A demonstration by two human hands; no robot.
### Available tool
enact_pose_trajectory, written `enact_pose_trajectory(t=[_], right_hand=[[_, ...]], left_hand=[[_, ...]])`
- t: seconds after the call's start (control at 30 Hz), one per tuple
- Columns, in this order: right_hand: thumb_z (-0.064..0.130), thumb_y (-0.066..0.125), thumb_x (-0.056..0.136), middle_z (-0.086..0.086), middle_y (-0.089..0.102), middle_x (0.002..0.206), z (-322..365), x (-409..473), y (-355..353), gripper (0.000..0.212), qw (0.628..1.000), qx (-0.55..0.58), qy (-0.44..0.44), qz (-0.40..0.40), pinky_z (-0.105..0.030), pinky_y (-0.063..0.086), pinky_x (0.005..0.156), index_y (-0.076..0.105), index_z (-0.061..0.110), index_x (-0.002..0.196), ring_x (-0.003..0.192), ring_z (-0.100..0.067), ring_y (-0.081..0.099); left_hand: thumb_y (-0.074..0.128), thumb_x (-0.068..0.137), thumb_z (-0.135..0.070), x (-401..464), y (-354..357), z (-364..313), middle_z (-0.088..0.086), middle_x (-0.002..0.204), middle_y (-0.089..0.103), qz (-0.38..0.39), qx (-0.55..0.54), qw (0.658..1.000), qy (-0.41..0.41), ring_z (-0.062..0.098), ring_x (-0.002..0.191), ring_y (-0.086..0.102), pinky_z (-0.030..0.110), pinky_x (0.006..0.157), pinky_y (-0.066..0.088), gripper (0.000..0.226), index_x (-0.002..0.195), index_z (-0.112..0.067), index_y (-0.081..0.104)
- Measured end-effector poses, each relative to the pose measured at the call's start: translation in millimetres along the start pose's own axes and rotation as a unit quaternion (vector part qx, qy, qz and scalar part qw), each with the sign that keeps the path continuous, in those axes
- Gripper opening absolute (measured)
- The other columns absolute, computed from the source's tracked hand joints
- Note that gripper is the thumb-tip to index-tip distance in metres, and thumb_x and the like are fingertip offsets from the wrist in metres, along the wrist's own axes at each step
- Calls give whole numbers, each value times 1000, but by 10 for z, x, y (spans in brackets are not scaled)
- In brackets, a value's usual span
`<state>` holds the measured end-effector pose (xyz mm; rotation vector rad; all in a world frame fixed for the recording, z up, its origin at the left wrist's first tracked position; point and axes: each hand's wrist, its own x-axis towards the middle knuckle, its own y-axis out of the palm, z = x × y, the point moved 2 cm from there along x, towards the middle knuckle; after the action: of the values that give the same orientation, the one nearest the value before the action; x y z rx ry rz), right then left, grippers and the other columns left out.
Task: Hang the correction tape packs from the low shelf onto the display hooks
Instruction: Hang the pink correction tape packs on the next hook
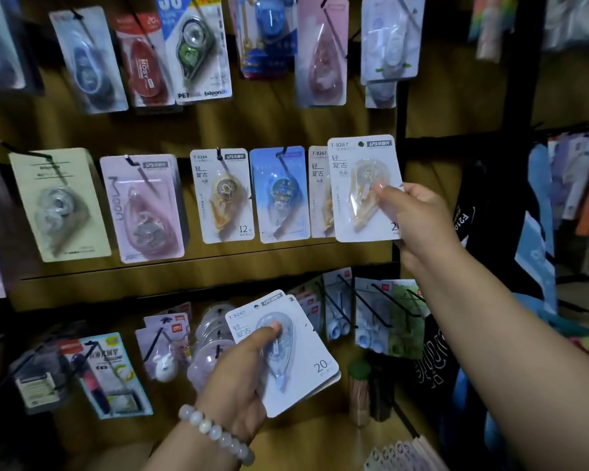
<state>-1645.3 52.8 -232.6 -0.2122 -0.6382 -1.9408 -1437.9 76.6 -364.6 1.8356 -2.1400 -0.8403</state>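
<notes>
A brown pegboard wall (pixel 286 130) of black hooks fills the view — dim shop shelving beside it. The right hand (pixel 419 215) pinches a white correction tape pack (pixel 361 185) at the middle row; the left hand (pixel 242 365) grips a stack of packs (pixel 306 362) lower down.

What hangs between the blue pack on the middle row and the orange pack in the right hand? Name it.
In the head view, one hung T-9267 pack lies between the blue pack and the orange pack, which the right hand holds overlapping it.
</notes>
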Motion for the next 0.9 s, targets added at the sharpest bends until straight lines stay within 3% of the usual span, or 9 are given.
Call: enact_pose_trajectory(t=[0.23, 0.37, 0.47, 0.53, 0.6, 0.63, 0.7, 0.77, 0.9], right_hand=[[18, 66, 87, -8, 73, 92, -89, 136, 107, 8, 1000, -15, 15, 1, -30, 58, 63, 62, 12, 90, 79, -20, 72], [20, 67, 87, -8, 72, 93, -178, 262, 188, 10, 998, -50, 23, -3, -27, 56, 63, 61, 14, 83, 76, -18, 70], [40, 71, 81, -10, 66, 106, -333, 389, 179, 36, 985, -164, 46, -15, -33, 52, 78, 60, 8, 94, 95, -25, 65], [55, 69, 73, -8, 55, 117, -422, 369, 101, 56, 952, -296, 42, -61, -40, 47, 90, 55, 11, 105, 116, -30, 54], [57, 67, 74, -8, 47, 129, -461, 164, 45, 57, 929, -358, 30, -91, -44, 41, 102, 52, 18, 112, 126, -29, 42], [56, 66, 76, -9, 48, 129, -474, 39, 37, 50, 930, -359, 34, -69, -45, 40, 102, 53, 20, 108, 124, -29, 44], [54, 64, 82, -13, 58, 118, -592, -236, 69, 40, 942, -323, 80, 31, -41, 47, 89, 56, 17, 94, 102, -23, 57], [55, 63, 83, -10, 65, 105, -720, -519, 123, 46, 936, -290, 146, 135, -35, 48, 76, 61, 10, 95, 82, -18, 58], [52, 71, 77, -3, 69, 80, -917, -821, 149, 38, 913, -275, 222, 203, -33, 45, 76, 61, 15, 76, 80, -23, 61]], left_hand=[[63, 90, -17, -38, -16, 43, 19, 87, 76, -4, -1, 1000, -2, 35, 65, 74, 51, 59, 59, 22, 109, -8, 63], [62, 90, -17, -67, -8, 44, 17, 79, 76, -2, 1, 1000, -5, 33, 61, 73, 46, 54, 60, 13, 100, -8, 63], [64, 89, -18, -49, -24, 58, 17, 83, 76, -10, 6, 1000, -6, 33, 63, 74, 47, 56, 60, 16, 102, -9, 63], [65, 88, -18, -40, -38, 61, 17, 84, 76, -6, 12, 1000, -3, 32, 63, 74, 45, 56, 60, 17, 102, -9, 64], [67, 87, -19, -22, -60, 65, 17, 87, 77, -6, 17, 1000, 0, 32, 67, 74, 46, 61, 60, 21, 104, -8, 65], [68, 86, -19, -16, -66, 71, 17, 89, 77, -8, 17, 1000, 1, 32, 69, 74, 46, 63, 60, 23, 106, -9, 65], [70, 83, -19, 9, -82, 89, 16, 93, 76, -12, 13, 1000, 3, 33, 73, 74, 46, 64, 60, 26, 108, -9, 65], [72, 80, -18, 28, -82, 102, 17, 96, 76, -13, 8, 1000, 4, 36, 79, 73, 49, 67, 60, 30, 109, -9, 67], [75, 78, -17, 50, -54, 112, 19, 97, 75, -16, 13, 1000, 15, 38, 81, 73, 53, 71, 59, 34, 109, -5, 66]])
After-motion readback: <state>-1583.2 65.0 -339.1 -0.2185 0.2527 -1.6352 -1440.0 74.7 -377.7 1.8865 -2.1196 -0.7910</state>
